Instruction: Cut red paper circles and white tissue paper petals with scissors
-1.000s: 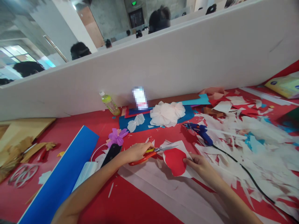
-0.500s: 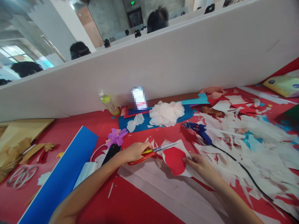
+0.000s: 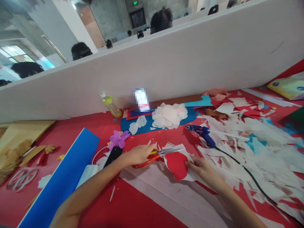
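My left hand (image 3: 139, 154) grips red-handled scissors (image 3: 155, 155), blades pointing right into a sheet that is white outside with a rounded red shape (image 3: 177, 164) in its middle. My right hand (image 3: 201, 167) pinches that sheet at its right edge and holds it on the red table (image 3: 133, 209). The blades lie across the sheet's top edge. A wide white paper strip (image 3: 171, 196) lies under both hands.
A blue glue gun (image 3: 204, 134) with a black cord lies right of the sheet, among several white paper scraps (image 3: 256, 142). Behind are a white paper flower (image 3: 169, 115), a purple flower (image 3: 118, 139), a green bottle (image 3: 110, 104), a blue board (image 3: 64, 177) and a white partition (image 3: 166, 69).
The scissors' blades have closed further along the sheet's top edge, and my right hand has turned the sheet slightly. Little else has moved.
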### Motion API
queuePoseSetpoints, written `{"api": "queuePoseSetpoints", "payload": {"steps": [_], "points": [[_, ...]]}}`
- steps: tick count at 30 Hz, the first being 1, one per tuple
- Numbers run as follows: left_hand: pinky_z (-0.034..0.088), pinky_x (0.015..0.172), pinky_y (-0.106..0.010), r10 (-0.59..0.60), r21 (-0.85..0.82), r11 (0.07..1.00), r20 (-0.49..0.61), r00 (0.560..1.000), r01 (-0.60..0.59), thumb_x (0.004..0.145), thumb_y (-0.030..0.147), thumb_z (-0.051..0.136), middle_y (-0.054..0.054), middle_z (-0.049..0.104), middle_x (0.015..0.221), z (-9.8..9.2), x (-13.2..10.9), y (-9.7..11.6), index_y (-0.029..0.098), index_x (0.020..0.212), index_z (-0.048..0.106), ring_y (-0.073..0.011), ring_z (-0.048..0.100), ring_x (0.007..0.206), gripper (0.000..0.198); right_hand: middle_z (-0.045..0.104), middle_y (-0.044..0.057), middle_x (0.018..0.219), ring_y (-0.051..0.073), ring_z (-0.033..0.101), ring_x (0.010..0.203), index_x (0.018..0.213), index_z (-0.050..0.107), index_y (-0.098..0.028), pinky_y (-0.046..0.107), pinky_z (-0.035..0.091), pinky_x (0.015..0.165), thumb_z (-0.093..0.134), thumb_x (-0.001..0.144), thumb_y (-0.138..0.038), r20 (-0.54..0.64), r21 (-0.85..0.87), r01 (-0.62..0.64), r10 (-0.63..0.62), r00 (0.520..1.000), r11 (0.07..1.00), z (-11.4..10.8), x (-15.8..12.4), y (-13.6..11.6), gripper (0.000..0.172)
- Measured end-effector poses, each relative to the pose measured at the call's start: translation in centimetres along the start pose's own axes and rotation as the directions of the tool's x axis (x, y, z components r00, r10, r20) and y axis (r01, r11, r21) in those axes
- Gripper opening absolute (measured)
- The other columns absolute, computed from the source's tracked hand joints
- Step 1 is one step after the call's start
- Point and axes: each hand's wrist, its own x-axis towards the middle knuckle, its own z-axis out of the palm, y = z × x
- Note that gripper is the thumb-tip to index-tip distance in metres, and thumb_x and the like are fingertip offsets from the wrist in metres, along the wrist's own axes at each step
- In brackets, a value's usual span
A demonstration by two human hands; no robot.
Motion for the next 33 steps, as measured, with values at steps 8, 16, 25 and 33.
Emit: {"api": "queuePoseSetpoints", "payload": {"steps": [8, 16, 25, 33], "points": [[0.042, 0.073, -0.028, -0.007, 0.004, 1.0, 0.012, 1.0, 0.007, 0.082, 0.018, 0.046, -0.009, 0.062, 0.112, 0.1, 0.6, 0.4, 0.019, 0.11, 0.048, -0.0237, 0.06, 0.095, 0.028, 0.035, -0.005, 0.056, 0.009, 0.032, 0.05, 0.06, 0.037, -0.02, 0.024, 0.025, 0.046, 0.05, 0.077, -0.045, 0.022, -0.015, -0.006, 0.006, 1.0, 1.0, 0.0, 0.1, 0.3, 0.033], [0.04, 0.065, -0.025, 0.058, 0.016, 0.998, -0.056, 0.997, -0.057, 0.083, 0.024, 0.047, -0.005, 0.065, 0.097, 0.6, 0.7, -0.7, 0.019, 0.1, 0.049, -0.0199, 0.061, 0.082, 0.017, 0.035, -0.005, 0.055, 0.01, 0.033, 0.049, 0.059, 0.037, -0.021, 0.024, 0.025, 0.045, 0.051, 0.075, -0.043, -0.002, -0.034, -0.02, 0.02, 1.0, 0.999, 0.0, 0.2, 0.4, 0.031], [0.043, 0.071, -0.028, -0.039, -0.001, 0.999, -0.203, 0.978, 0.04, 0.085, 0.029, 0.047, -0.007, 0.064, 0.103, 1.4, 0.1, -2.4, 0.02, 0.105, 0.045, -0.0213, 0.062, 0.091, 0.022, 0.034, -0.005, 0.057, 0.01, 0.032, 0.051, 0.059, 0.036, -0.021, 0.025, 0.026, 0.047, 0.049, 0.076, -0.044, 0.004, -0.072, -0.016, 0.016, 1.0, 0.997, 0.0, 0.4, 0.8, 0.031], [0.042, 0.088, -0.037, -0.149, 0.294, 0.92, -0.351, 0.925, 0.26, 0.084, 0.029, 0.047, -0.012, 0.058, 0.11, 3.5, 0.8, -3.7, 0.016, 0.111, 0.046, -0.0256, 0.053, 0.107, 0.029, 0.035, -0.005, 0.055, 0.009, 0.032, 0.049, 0.057, 0.036, -0.021, 0.024, 0.024, 0.045, 0.049, 0.075, -0.047, 0.003, -0.087, -0.035, 0.035, 0.999, 0.996, 0.0, 0.5, 1.3, 0.035]]}}
